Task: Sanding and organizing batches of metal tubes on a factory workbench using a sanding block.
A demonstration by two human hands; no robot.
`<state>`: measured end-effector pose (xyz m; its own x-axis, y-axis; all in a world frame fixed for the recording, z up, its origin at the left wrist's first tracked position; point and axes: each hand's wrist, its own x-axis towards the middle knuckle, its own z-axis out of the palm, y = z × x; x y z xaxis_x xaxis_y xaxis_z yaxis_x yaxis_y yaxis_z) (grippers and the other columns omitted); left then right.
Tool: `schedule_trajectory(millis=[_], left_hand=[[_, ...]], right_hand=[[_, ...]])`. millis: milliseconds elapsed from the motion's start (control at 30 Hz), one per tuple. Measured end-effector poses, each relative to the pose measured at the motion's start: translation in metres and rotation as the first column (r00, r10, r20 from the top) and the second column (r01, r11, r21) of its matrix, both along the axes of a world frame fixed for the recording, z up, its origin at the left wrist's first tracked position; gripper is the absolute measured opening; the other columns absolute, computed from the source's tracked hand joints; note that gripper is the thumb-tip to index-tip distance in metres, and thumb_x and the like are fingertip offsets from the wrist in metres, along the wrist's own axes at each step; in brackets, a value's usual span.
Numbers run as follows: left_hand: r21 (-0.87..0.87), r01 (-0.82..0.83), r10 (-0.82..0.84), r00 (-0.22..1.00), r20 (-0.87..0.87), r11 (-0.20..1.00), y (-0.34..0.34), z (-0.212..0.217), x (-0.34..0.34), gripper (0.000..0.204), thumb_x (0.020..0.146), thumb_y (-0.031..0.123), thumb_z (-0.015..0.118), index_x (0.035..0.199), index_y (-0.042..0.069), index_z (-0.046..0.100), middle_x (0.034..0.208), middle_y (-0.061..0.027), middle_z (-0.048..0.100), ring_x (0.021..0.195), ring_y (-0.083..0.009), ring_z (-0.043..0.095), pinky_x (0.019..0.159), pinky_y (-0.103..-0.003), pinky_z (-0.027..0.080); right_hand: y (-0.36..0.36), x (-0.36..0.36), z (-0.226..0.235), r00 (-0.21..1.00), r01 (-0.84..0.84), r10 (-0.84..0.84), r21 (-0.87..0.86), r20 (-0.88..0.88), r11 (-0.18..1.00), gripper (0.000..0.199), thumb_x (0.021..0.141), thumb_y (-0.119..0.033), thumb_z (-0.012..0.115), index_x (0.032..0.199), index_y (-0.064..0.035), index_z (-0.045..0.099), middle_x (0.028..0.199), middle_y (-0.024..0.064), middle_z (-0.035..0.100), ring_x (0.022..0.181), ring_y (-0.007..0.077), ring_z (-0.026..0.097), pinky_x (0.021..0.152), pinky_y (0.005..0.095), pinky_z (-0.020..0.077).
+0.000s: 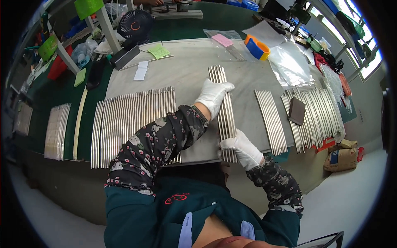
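Observation:
A bundle of slim silvery metal rods (227,118) lies lengthwise in front of me, held at both ends. My left hand (214,97), in a white glove, is closed around its far part. Near the table edge my right hand (243,149), gloved too, grips the close end with its fingers over the side. To the left a wide row of similar rods (136,113) lies side by side, partly covered by my left forearm. On the right are a narrow row of rods (271,120) and a looser, wider group (320,118), with a dark brown block (297,110) on top.
Wrapped rods (58,131) and a pale strip (81,120) lie at far left. Farther back stand a black fan (135,27) and a blue-and-orange ring-shaped object (257,47). Clear plastic bags (289,64) lie back right. Another person's hand (153,2) shows at the top.

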<state>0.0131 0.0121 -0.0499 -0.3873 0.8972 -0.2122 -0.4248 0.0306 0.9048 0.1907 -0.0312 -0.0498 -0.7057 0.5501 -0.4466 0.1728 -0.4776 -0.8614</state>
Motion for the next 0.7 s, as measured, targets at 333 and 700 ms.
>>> schedule_trajectory(millis=[333,700], left_hand=[[0.282,-0.162,0.320,0.321,-0.891,0.946,-0.041,-0.066,0.019,0.062,0.078,0.030,0.073,0.132,0.004,0.055,0.131,-0.0214,0.057,0.136,-0.0472,0.037,0.118,-0.052,0.027],[-0.168,0.129,-0.154,-0.116,-0.981,0.977,-0.062,-0.043,0.002,0.045,0.090,0.045,0.059,0.120,0.013,0.071,0.148,-0.0138,0.050,0.147,-0.0435,0.027,0.116,-0.071,0.016]], right_hand=[[-0.008,-0.010,-0.005,0.982,-0.021,0.022,-0.005,0.189,1.000,0.046,0.076,-0.007,0.072,0.116,0.0024,0.052,0.089,0.0091,0.062,0.073,0.0198,0.066,0.063,0.0349,0.0556],[0.013,0.002,0.018,0.548,-0.781,-0.105,0.553,0.830,0.290,0.062,0.087,-0.061,0.062,0.087,0.0004,0.070,0.073,0.0225,0.069,0.075,0.0407,0.071,0.072,0.0476,0.0562]])
